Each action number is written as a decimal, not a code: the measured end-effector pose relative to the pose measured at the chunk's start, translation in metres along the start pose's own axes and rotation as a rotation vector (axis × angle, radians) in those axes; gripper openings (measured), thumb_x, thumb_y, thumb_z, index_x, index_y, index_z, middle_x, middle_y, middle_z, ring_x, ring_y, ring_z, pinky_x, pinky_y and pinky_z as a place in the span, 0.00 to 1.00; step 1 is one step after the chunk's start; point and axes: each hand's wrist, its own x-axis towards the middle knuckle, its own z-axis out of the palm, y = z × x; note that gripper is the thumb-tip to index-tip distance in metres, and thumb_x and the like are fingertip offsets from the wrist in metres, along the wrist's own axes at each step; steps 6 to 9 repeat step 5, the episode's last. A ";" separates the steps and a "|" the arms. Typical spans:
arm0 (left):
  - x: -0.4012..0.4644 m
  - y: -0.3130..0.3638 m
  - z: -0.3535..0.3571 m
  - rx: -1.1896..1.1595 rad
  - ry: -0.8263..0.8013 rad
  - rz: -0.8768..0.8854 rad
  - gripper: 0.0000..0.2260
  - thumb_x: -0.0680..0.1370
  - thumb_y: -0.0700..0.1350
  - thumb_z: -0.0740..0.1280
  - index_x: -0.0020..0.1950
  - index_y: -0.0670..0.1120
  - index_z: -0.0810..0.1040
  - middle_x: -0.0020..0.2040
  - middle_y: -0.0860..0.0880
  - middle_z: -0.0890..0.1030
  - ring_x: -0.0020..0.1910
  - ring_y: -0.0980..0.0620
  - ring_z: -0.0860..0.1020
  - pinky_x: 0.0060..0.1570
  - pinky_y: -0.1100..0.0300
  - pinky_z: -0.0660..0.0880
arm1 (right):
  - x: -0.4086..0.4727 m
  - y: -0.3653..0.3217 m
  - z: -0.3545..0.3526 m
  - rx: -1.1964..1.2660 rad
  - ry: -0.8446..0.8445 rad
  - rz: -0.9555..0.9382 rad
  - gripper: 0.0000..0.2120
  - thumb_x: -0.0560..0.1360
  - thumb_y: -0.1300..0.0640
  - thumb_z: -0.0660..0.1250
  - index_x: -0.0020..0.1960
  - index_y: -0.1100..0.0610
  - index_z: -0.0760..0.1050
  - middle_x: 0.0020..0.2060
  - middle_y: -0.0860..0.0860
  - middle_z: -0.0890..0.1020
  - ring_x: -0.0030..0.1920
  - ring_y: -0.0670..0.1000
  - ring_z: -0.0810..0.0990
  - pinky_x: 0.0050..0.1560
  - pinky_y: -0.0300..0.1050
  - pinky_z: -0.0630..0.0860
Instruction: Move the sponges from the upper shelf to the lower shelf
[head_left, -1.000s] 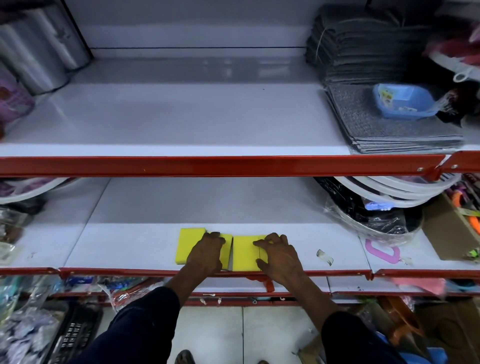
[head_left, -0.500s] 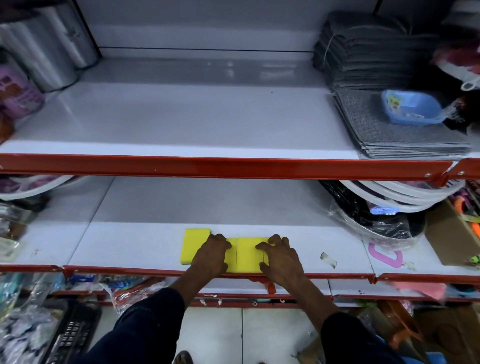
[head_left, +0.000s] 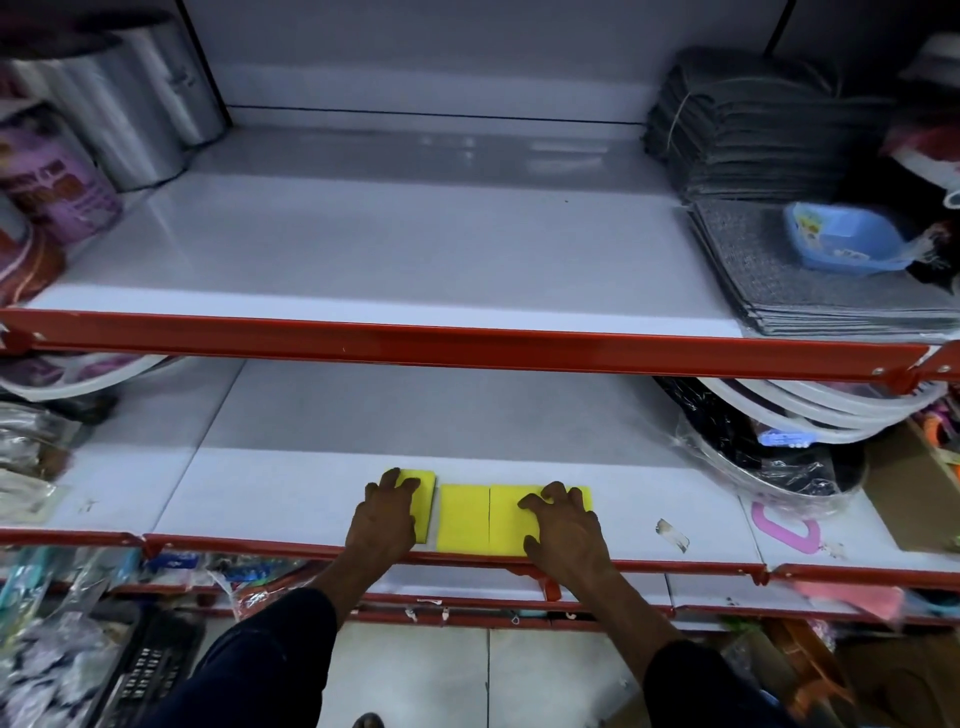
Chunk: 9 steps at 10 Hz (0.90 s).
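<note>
The upper shelf (head_left: 363, 249) is bare in the middle, with grey mats (head_left: 779, 270) stacked at its right end. On the lower shelf (head_left: 291, 499), three yellow sponges lie flat in a row near the front edge: the left sponge (head_left: 425, 499) slightly apart, the middle sponge (head_left: 462, 519) touching the right sponge (head_left: 506, 519). The left hand (head_left: 384, 519) rests fingers spread on the left sponge, its grip wide; the right hand (head_left: 563, 527) presses flat on the right one, grasping nothing.
</note>
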 end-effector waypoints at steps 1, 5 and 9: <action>-0.001 -0.004 0.003 -0.060 -0.011 0.013 0.29 0.74 0.39 0.68 0.75 0.48 0.67 0.78 0.44 0.60 0.70 0.39 0.69 0.65 0.50 0.75 | 0.000 -0.001 0.002 0.003 0.007 0.006 0.26 0.73 0.52 0.69 0.71 0.47 0.69 0.70 0.53 0.67 0.69 0.57 0.65 0.59 0.51 0.75; -0.014 0.010 -0.003 -0.022 0.014 0.044 0.26 0.78 0.48 0.67 0.75 0.48 0.65 0.78 0.42 0.60 0.69 0.38 0.69 0.65 0.46 0.74 | -0.001 -0.011 -0.006 -0.042 -0.012 0.026 0.28 0.74 0.51 0.69 0.72 0.49 0.67 0.71 0.54 0.67 0.70 0.58 0.64 0.62 0.51 0.73; -0.014 0.010 -0.003 -0.022 0.014 0.044 0.26 0.78 0.48 0.67 0.75 0.48 0.65 0.78 0.42 0.60 0.69 0.38 0.69 0.65 0.46 0.74 | -0.001 -0.011 -0.006 -0.042 -0.012 0.026 0.28 0.74 0.51 0.69 0.72 0.49 0.67 0.71 0.54 0.67 0.70 0.58 0.64 0.62 0.51 0.73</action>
